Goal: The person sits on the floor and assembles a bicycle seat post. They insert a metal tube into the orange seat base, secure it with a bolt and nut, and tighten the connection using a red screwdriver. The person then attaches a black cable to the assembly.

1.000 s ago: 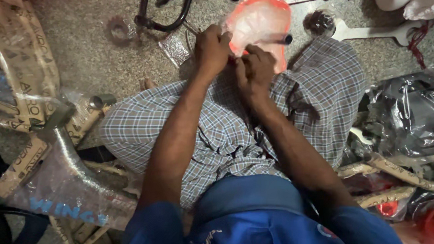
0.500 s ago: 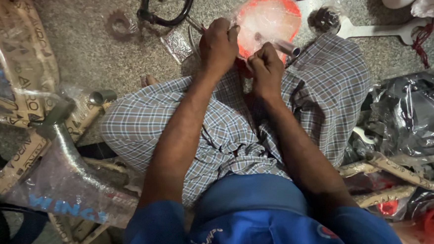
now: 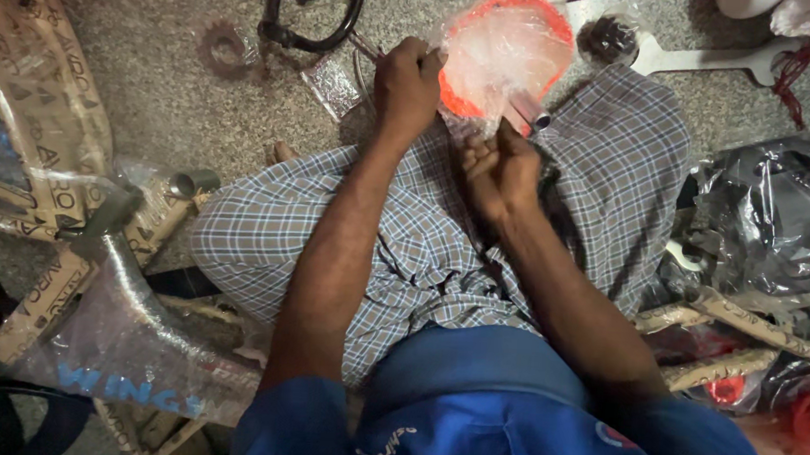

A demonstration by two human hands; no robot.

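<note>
I sit on the floor with a checked cloth over my knees. My left hand (image 3: 407, 86) grips the edge of a clear plastic bag (image 3: 506, 53) that holds an orange round part. My right hand (image 3: 499, 168) is closed just below the bag, pinching its lower edge next to a short metal tube (image 3: 531, 109) that sticks out of it. The bag is stretched between both hands above my lap.
A wrapped bicycle frame (image 3: 80, 266) lies at the left. A black curved handlebar (image 3: 310, 15), a small sprocket (image 3: 222, 47) and a flat metal wrench (image 3: 709, 59) lie on the speckled floor ahead. Black plastic wrapping (image 3: 775, 219) and more wrapped tubes (image 3: 742, 319) crowd the right.
My hands have moved apart: the right hand dropped lower toward my lap, while the left stays at the bag's edge. The bag now stands more exposed and the metal tube shows.
</note>
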